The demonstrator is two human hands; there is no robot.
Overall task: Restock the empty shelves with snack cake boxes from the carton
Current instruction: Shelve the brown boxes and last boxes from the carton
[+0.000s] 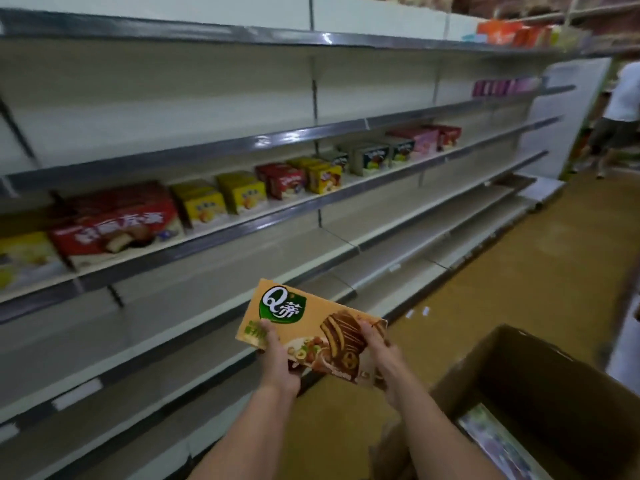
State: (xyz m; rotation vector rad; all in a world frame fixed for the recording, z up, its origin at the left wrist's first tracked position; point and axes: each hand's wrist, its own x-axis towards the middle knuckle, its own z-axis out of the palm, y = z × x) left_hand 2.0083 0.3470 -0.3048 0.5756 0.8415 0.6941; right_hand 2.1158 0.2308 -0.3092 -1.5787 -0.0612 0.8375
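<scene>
Both hands clamp one orange snack cake box (pixel 308 327) between them, held face up in front of the shelves. The left hand (pixel 277 358) grips its near left edge, thumb lying on the printed top. The right hand (pixel 379 344) grips its right end, fingers curled over the picture of a chocolate cake. The box hangs in the air above the floor (pixel 502 289), level with the lower shelves (pixel 214 327), touching none of them. To the right, near the right forearm, stands the open brown carton (pixel 540 386); something printed lies in its bottom, too blurred to tell. Higher up, one shelf (pixel 242 223) carries a row of red, yellow and green boxes (pixel 242 192). At the far right end of the aisle stands another person (pixel 620 109).
</scene>
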